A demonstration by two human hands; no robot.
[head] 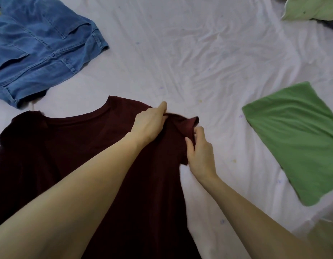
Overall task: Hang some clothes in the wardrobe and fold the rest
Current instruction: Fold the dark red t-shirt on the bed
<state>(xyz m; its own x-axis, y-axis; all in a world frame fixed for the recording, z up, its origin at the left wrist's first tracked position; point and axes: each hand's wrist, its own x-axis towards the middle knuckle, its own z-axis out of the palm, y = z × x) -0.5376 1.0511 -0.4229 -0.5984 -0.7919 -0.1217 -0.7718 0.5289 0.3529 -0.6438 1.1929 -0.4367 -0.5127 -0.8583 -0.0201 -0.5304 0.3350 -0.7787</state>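
A dark maroon T-shirt (72, 150) lies spread flat on the white bed sheet (199, 53), neck hole toward the far side. My left hand (149, 124) rests on its right shoulder, fingers curled into the bunched cloth and forefinger pointing outward. My right hand (199, 152) pinches the right sleeve, which is folded up and crumpled between the two hands. The shirt's lower part is hidden under my forearms.
A blue denim garment (40, 49) lies crumpled at the far left. A folded green garment (300, 139) lies at the right. A pale green pillow (311, 8) sits at the far right corner, a dark item behind it.
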